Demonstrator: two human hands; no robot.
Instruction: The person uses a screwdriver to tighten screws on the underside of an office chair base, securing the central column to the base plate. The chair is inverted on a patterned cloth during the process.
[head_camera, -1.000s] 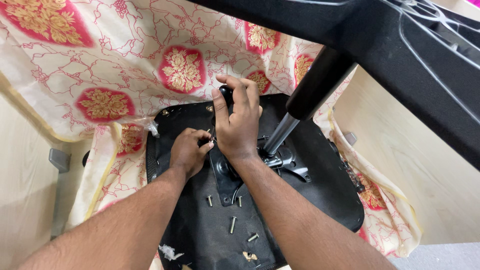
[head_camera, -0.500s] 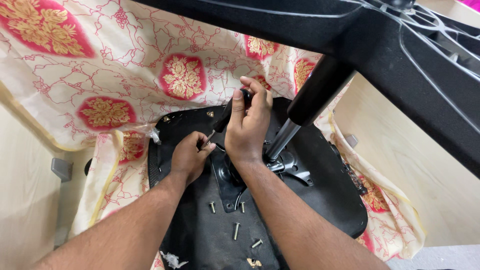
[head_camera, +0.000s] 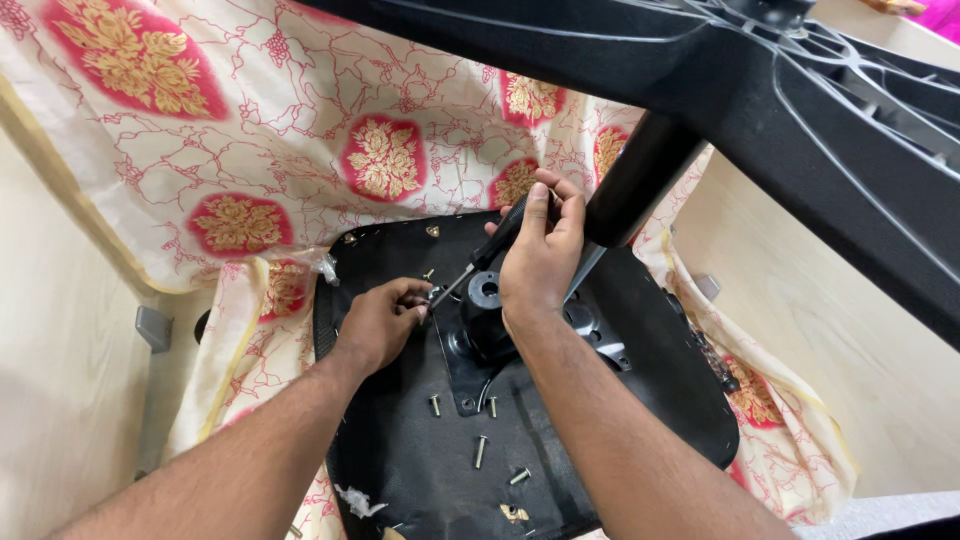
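Observation:
An upturned black chair seat (head_camera: 640, 400) lies on a patterned cloth, with a black metal mechanism plate (head_camera: 480, 330) on it. My right hand (head_camera: 540, 255) grips the black handle of a screwdriver (head_camera: 490, 250) whose shaft slants down-left. My left hand (head_camera: 380, 320) pinches a small screw at the screwdriver's tip, at the plate's left corner. Several loose screws (head_camera: 480, 450) lie on the seat below the plate. The gas cylinder (head_camera: 630, 190) rises from the mechanism just right of my right hand.
The black star-shaped chair base (head_camera: 800, 110) looms across the top right. A cream and red floral cloth (head_camera: 300, 150) covers the floor under the seat. Pale wooden panels (head_camera: 60, 380) stand on both sides.
My right hand has lifted off the mechanism and now holds the screwdriver angled down to the screw. My left hand has stayed at the plate's left corner.

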